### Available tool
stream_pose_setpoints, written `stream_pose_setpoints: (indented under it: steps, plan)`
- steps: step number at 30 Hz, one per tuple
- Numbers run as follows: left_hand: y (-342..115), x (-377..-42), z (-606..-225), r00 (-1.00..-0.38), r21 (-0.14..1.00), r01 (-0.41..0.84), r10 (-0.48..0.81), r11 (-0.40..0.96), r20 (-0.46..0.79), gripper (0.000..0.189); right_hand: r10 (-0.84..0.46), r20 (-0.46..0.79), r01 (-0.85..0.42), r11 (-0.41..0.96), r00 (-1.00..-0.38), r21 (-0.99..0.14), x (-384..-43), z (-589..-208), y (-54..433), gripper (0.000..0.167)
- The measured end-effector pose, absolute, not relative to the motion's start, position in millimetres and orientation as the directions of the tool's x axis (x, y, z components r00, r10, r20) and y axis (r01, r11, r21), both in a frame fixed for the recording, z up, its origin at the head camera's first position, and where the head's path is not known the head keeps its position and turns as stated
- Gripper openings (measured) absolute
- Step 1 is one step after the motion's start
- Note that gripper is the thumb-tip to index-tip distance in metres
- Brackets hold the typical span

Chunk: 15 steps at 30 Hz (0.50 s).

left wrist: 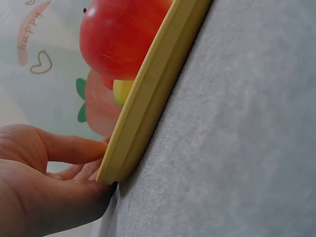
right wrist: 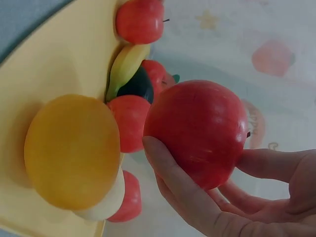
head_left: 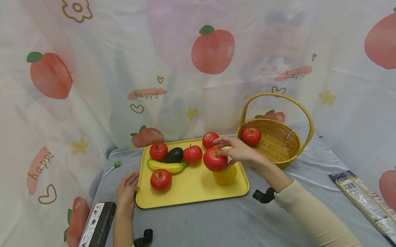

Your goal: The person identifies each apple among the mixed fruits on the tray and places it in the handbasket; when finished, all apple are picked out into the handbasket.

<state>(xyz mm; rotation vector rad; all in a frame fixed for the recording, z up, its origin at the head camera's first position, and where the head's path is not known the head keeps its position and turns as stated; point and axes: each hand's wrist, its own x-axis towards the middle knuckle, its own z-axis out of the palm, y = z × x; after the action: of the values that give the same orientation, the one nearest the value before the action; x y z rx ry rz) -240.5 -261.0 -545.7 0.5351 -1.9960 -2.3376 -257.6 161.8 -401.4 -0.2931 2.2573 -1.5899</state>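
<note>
My right hand holds a red apple above the right part of a yellow tray. In the right wrist view, thumb and fingers wrap the apple from its sides. Below it lies a rounded yellow fruit, with a pale rounded thing partly hidden behind it. My left hand is at the tray's left edge; in the left wrist view its fingers pinch the rim. On the tray are several more red apples, a banana and a dark avocado.
A wicker basket with a tall handle stands right of the tray, one red apple inside. A green lollipop and a black pasta box lie at left. A long clear package lies at right. A printed curtain surrounds the table.
</note>
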Motion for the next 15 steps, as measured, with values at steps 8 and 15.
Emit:
stream_pose_setpoints:
  steps: [8, 15]
  plan:
    - [-260, -239, -544, -0.943, 0.961, -0.196, -0.233, -0.195, -0.239, 0.076, -0.363, -0.177, 0.051, 0.331, -0.915, -0.942, -264, -395, 181, 0.047]
    - [-259, -240, -544, -0.936, 0.954, -0.203, -0.242, -0.219, -0.254, 0.076, -0.389, -0.179, 0.047, 0.326, -0.904, -0.944, -271, -383, 206, 0.048]
